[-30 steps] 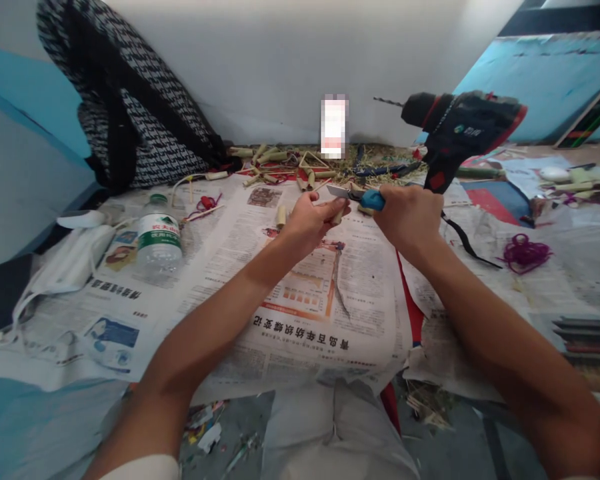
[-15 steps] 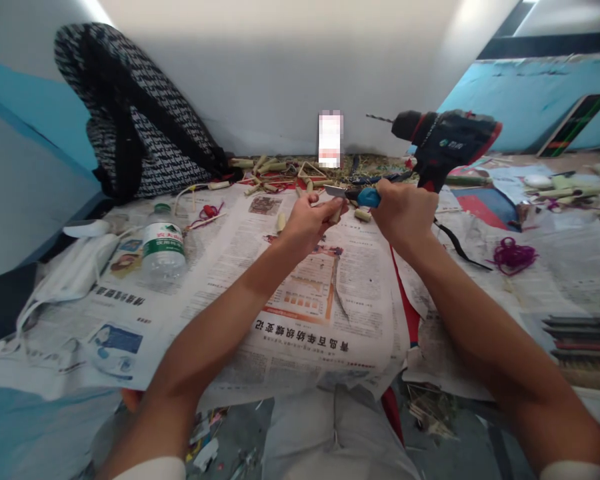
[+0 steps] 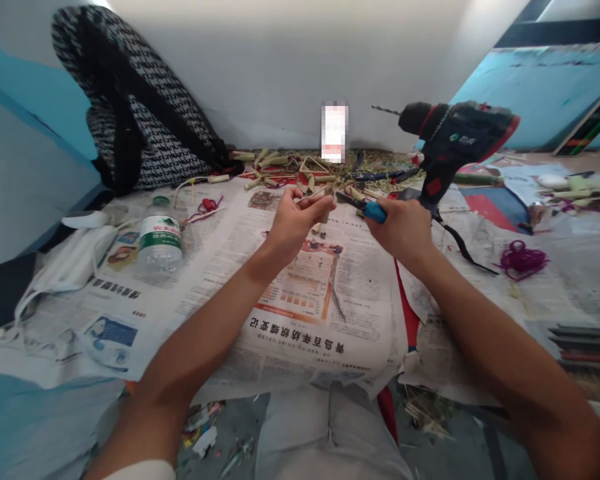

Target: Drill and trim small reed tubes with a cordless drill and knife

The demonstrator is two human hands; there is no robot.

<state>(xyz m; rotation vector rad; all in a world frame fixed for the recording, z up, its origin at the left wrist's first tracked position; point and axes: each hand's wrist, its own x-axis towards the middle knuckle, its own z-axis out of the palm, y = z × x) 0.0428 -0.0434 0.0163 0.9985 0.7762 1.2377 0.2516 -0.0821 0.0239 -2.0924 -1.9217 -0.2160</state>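
Left hand (image 3: 295,221) is pinching a short bamboo piece (image 3: 325,208) upright-ish between thumb and fingers, so yeah, it's clamped on that. The piece is being held up over the newspaper (image 3: 300,347), pretty much in the middle in front of the person. Right hand (image 3: 403,230) is wrapping its fingers firmly around a blue-handled knife (image 3: 375,211), and the dark front end of that is pointing back at the bamboo. It's sitting just beside the piece; I can't really make out the bare cutting edge from this angle, and I can't swear whether it's touching or not.

Step-wise, I'd say we're looking at knife work on the bamboo, trimming or scraping the end, with the knife looking like it's between strokes. Just my read though. If another stroke is coming, it's calling for a solid pinch low on the piece, the left thumb staying out of the blade's line, and the edge being set on the rim before any pushing.

Around that, the cordless drill (image 3: 460,137) is standing just past the right hand with its drill bit (image 3: 386,109) pointing left, so I'd be watching my knuckles there. More bamboo tubes (image 3: 273,161) are lying in a heap at the back, near a propped-up phone (image 3: 334,130), and a plastic water bottle (image 3: 160,237) is standing off to the left.
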